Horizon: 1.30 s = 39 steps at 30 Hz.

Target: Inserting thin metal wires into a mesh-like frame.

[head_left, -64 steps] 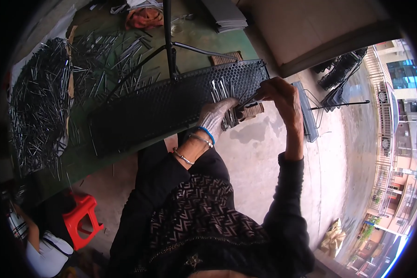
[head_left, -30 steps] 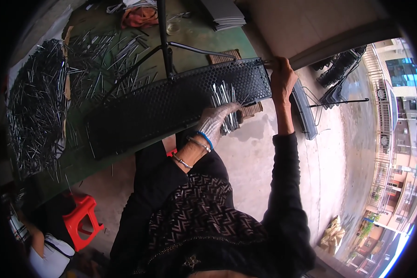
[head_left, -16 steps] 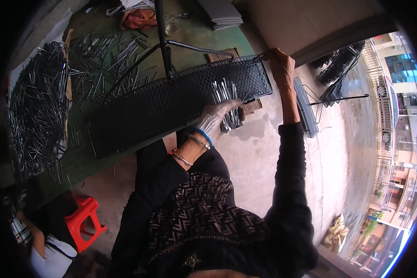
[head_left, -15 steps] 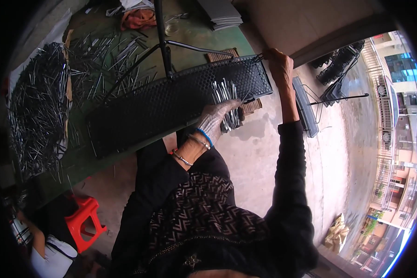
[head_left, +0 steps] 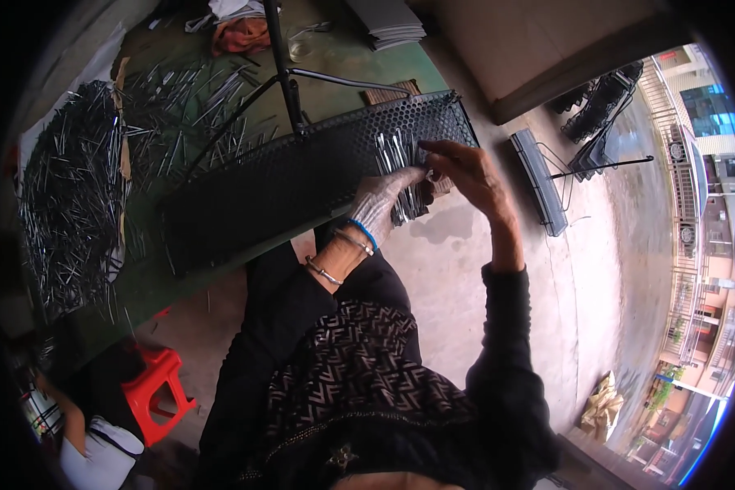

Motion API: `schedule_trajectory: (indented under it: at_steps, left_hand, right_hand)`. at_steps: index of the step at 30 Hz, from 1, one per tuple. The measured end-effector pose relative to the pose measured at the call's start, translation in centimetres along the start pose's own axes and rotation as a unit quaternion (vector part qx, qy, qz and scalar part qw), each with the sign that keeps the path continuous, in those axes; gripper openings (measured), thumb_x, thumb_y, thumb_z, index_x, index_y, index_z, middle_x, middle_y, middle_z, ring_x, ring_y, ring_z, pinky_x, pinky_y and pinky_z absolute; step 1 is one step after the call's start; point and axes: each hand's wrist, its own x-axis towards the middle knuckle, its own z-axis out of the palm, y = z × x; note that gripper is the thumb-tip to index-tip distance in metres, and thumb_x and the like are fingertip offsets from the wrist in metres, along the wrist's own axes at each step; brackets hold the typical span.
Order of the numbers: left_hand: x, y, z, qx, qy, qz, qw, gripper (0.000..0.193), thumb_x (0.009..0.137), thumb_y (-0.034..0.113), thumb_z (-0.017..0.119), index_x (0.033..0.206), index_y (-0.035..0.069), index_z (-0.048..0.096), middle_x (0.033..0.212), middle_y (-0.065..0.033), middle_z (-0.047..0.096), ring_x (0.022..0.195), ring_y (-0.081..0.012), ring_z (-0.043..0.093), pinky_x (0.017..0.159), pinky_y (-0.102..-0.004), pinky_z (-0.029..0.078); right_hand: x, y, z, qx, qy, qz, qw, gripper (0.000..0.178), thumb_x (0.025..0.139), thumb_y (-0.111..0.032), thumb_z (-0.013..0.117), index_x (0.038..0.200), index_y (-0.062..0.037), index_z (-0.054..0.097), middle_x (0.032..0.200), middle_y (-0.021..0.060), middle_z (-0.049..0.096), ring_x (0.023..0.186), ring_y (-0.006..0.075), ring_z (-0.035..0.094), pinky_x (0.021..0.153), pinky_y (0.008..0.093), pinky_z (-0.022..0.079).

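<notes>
My left hand (head_left: 377, 200), in a pale glove, is closed around a bundle of thin shiny metal pins (head_left: 394, 151). The bundle is held in front of a long black perforated metal basket (head_left: 302, 167) with a frame of black rods (head_left: 284, 82). My bare right hand (head_left: 475, 178) is beside the bundle, its fingers bent together near my left thumb. Whatever lies between the right fingertips is too small to make out. The basket rests slanted across the green table's near edge, its right end sticking out past the table.
A large heap of metal pins (head_left: 69, 196) fills the table's left side, with more scattered beside it. Grey sheets (head_left: 388, 23) and an orange-red cloth (head_left: 241, 37) lie at the back. A red stool (head_left: 157, 392) stands lower left, near another person's arm (head_left: 72, 420). Another black basket (head_left: 539, 180) is on the floor.
My right hand has left the basket's far right corner and come down toward me to the pins in my left hand. The left hand keeps its grip and has barely moved.
</notes>
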Motion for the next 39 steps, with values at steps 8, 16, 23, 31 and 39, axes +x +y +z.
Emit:
schedule_trajectory:
  at_steps: [8,16,23,31,39]
  left_hand:
    - [0.0,-0.2,0.0,0.084,-0.037,0.003,0.996,0.023,0.085,0.017,0.066,0.098,-0.001,0.067,0.085,-0.0086,0.069,0.068,-0.0157,0.067,0.063,-0.0258,0.056]
    - [0.0,-0.5,0.5,0.084,0.023,-0.035,0.996,0.024,0.084,0.019,0.068,0.097,0.0,0.068,0.085,-0.0085,0.068,0.068,-0.0162,0.067,0.06,-0.027,0.055]
    - [0.1,-0.6,0.4,0.083,0.027,-0.034,0.996,0.025,0.082,0.019,0.069,0.096,-0.001,0.068,0.084,-0.0071,0.068,0.069,-0.0145,0.066,0.06,-0.026,0.054]
    - [0.8,-0.9,-0.4,0.058,0.083,-0.039,0.994,0.025,0.082,0.021,0.07,0.096,0.001,0.069,0.085,-0.0066,0.068,0.068,-0.0133,0.065,0.062,-0.0256,0.053]
    - [0.5,-0.7,0.3,0.106,0.118,-0.026,0.987,0.025,0.079,0.022,0.072,0.092,0.001,0.07,0.086,-0.0057,0.068,0.07,-0.013,0.064,0.062,-0.0248,0.05]
  right_hand:
    - [-1.3,-0.2,0.7,0.127,0.05,0.067,0.988,0.028,0.088,-0.019,0.064,0.102,0.0049,0.065,0.082,0.0063,0.066,0.076,0.0118,0.061,0.072,0.0254,0.048]
    - [-1.9,-1.3,1.8,0.16,0.128,0.068,0.976,0.029,0.087,-0.022,0.065,0.099,0.0037,0.064,0.08,0.0038,0.062,0.077,0.0104,0.059,0.072,0.0241,0.046]
    - [-1.4,0.0,1.0,0.149,0.08,0.076,0.983,0.023,0.087,-0.018,0.06,0.095,0.0029,0.063,0.083,0.0047,0.062,0.077,0.0107,0.058,0.07,0.0248,0.046]
    - [-1.1,0.4,0.8,0.174,0.155,0.024,0.972,0.022,0.088,-0.017,0.06,0.097,0.0036,0.061,0.084,0.0071,0.063,0.075,0.0135,0.06,0.07,0.0252,0.048]
    - [-1.3,-0.2,1.1,0.161,0.078,0.061,0.982,0.018,0.09,-0.014,0.058,0.093,0.0032,0.06,0.079,0.0051,0.062,0.073,0.0115,0.06,0.069,0.0244,0.047]
